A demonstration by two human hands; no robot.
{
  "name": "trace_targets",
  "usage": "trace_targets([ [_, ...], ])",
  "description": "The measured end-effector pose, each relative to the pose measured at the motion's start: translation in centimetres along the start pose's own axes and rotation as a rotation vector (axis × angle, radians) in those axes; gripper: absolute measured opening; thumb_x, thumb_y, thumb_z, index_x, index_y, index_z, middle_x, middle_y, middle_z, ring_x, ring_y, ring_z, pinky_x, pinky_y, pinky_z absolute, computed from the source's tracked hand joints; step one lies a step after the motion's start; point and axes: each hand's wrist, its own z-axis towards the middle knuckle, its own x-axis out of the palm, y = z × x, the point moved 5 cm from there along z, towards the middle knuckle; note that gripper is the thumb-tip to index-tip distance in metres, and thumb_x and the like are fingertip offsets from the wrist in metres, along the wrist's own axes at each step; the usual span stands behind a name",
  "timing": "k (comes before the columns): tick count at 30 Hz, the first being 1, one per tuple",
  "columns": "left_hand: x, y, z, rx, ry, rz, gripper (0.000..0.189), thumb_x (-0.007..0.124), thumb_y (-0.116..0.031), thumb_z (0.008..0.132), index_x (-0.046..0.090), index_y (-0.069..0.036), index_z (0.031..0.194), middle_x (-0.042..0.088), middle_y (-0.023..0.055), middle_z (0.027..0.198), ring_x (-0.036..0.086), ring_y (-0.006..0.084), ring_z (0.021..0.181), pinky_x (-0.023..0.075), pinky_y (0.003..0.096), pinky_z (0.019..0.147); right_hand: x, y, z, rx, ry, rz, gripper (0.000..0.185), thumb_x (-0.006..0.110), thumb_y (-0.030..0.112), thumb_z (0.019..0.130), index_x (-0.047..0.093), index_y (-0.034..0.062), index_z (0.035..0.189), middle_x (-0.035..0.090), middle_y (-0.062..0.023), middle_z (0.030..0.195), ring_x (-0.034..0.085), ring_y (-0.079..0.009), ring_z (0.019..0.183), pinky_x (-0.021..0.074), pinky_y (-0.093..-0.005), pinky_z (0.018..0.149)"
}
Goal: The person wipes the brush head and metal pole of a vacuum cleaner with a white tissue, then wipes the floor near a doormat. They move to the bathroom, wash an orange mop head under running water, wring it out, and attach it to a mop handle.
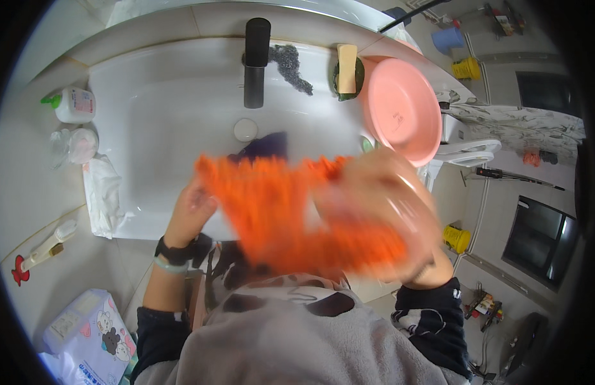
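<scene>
An orange knitted or ribbed cloth (273, 207), blurred by motion, is stretched between my hands above the near edge of a white washbasin (167, 106). My left hand (194, 207) grips its upper left corner. At the right, my right hand (384, 207) is blurred over the cloth; its fingers seem closed on it, partly hidden. Behind the cloth a dark purple cloth (268, 147) lies in the basin, close to the round white drain cover (245, 130). A black faucet (256, 62) stands at the far rim.
A pink plastic basin (403, 110) leans at the right, beside a bar of soap (347, 67) on a green dish. Grey mesh (290, 67) lies by the faucet. On the left are a white pump bottle (76, 105), a crumpled white packet (102, 197) and a purple tissue pack (90, 337).
</scene>
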Motion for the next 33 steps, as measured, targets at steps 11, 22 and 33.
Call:
trace_targets([
  [11, 5.0, 2.6, 5.4, -0.333, 0.011, -0.42, 0.039, 0.046, -0.029, 0.103, 0.045, -0.006, 0.134, 0.055, 0.0056, 0.129, 0.053, 0.0179, 0.12, 0.0455, 0.0377, 0.101, 6.9, -12.7, -4.2, 0.461, -0.007, 0.307, 0.029, 0.063, 0.011, 0.093, 0.057, 0.0017, 0.12, 0.059, -0.0033, 0.112, 0.055, -0.0113, 0.097, 0.0463, -0.0268, 0.087],
  [22, 1.8, 7.3, 5.2, -0.168, -0.095, -0.334, 0.041, 0.051, -0.003, 0.094, 0.04, -0.013, 0.132, 0.059, 0.0118, 0.118, 0.066, 0.0245, 0.097, 0.0561, 0.0392, 0.082, 7.2, -9.3, -5.7, 0.568, 0.101, 0.597, 0.029, 0.061, 0.008, 0.093, 0.056, 0.0, 0.12, 0.061, -0.0035, 0.111, 0.057, -0.0093, 0.098, 0.0471, -0.025, 0.086],
  [33, 5.5, -2.5, 1.1, -0.053, 0.351, -0.362, 0.063, 0.057, -0.013, 0.098, 0.025, -0.009, 0.152, 0.044, 0.004, 0.143, 0.041, 0.0119, 0.128, 0.0343, 0.031, 0.108, 13.6, -19.0, -4.8, 0.808, 0.08, 0.872, 0.042, 0.052, 0.027, 0.101, 0.047, 0.0045, 0.136, 0.058, -0.0077, 0.126, 0.057, -0.0159, 0.112, 0.0457, -0.0325, 0.098],
])
